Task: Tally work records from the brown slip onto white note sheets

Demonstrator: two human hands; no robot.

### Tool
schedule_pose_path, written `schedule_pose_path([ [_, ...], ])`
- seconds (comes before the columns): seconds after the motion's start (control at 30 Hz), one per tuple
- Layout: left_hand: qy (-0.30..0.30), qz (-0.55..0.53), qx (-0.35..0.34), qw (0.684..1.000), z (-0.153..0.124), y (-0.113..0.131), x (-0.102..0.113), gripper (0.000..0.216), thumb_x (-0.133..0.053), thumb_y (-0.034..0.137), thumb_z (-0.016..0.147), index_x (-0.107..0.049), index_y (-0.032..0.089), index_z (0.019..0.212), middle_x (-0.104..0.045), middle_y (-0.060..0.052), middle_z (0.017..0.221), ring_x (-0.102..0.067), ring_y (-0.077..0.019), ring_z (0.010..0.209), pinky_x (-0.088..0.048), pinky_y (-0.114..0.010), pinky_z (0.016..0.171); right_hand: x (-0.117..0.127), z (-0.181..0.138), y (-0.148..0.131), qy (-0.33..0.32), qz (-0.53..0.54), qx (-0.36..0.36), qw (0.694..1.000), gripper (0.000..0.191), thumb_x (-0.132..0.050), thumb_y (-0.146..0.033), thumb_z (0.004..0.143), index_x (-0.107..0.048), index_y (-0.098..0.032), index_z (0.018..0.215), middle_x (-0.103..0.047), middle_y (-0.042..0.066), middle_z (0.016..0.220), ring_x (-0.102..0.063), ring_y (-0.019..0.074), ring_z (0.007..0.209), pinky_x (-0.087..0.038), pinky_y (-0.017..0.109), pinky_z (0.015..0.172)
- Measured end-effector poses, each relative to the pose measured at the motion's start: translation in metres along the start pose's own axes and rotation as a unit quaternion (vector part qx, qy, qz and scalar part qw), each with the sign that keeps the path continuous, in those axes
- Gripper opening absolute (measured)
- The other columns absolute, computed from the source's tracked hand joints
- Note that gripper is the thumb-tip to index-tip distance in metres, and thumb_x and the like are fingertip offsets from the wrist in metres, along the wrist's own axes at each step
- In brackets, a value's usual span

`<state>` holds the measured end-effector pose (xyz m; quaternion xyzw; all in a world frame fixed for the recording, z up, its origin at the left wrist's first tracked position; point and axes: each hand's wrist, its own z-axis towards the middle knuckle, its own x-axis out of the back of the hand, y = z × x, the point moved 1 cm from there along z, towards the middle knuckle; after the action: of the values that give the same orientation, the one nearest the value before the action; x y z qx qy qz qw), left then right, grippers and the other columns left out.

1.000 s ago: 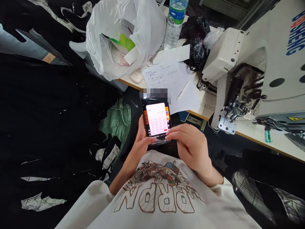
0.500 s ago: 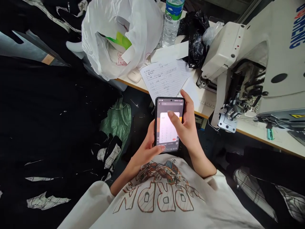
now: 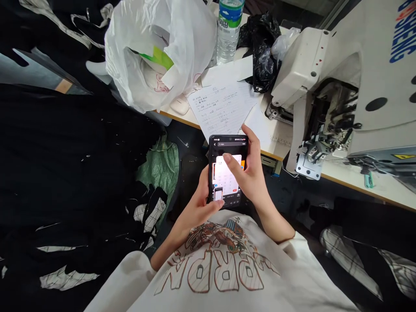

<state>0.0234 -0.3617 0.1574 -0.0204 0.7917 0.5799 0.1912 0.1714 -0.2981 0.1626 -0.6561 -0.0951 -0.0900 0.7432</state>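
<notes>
A black smartphone [image 3: 227,149] with a lit screen is held upright in front of my chest by both hands. My left hand [image 3: 195,210] wraps the phone's lower left edge, its thumb lying at the bottom of the screen. My right hand [image 3: 248,173] grips the right edge, with its thumb stretched across the upper middle of the screen. Just beyond the phone, sheets of handwritten paper [image 3: 221,108] lie on the table edge.
A white industrial sewing machine [image 3: 351,86] stands on the wooden table [image 3: 357,186] at the right. A white plastic bag [image 3: 156,52], a water bottle [image 3: 229,30] and a black plastic bag [image 3: 263,56] sit behind the papers. Black fabric [image 3: 71,164] is piled at the left.
The phone rose from low by my chest and shifted to the right. My right hand moved from covering its bottom to gripping its right edge, thumb now on the screen.
</notes>
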Motion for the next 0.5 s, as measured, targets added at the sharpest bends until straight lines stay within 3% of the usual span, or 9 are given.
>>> schedule_pose_path([
  [0.1,0.016,-0.023,0.008,1.0,-0.004,0.004,-0.004,0.07,-0.063,0.017,0.087,-0.039,0.034,0.151,-0.044,-0.001,0.157,-0.039,-0.0294,0.147,-0.035,-0.044,0.123,0.001,-0.004,0.001,-0.024,0.036,0.001,0.999,0.069,-0.052,-0.049,0.097,-0.02,-0.032,0.155,-0.033,0.006,0.164,-0.037,0.0245,0.151,-0.036,0.051,0.126],
  [0.27,0.051,-0.046,-0.024,0.997,-0.006,0.002,-0.003,0.071,-0.064,0.021,0.086,-0.04,0.034,0.151,-0.046,-0.001,0.156,-0.041,-0.0313,0.146,-0.037,-0.048,0.122,0.001,-0.015,0.003,-0.127,0.071,0.0,0.989,0.084,-0.053,-0.047,0.097,0.0,-0.033,0.16,-0.039,0.008,0.161,-0.054,0.0259,0.137,-0.052,0.05,0.112],
  [0.5,0.018,-0.04,-0.062,0.997,0.001,-0.008,0.006,0.073,-0.065,0.021,0.081,-0.041,0.032,0.149,-0.049,-0.002,0.153,-0.042,-0.0318,0.145,-0.034,-0.05,0.123,0.001,-0.019,0.002,-0.128,0.019,0.017,0.991,0.094,-0.059,-0.047,0.093,0.004,-0.029,0.161,-0.021,0.008,0.17,-0.037,0.0273,0.151,-0.041,0.051,0.122],
])
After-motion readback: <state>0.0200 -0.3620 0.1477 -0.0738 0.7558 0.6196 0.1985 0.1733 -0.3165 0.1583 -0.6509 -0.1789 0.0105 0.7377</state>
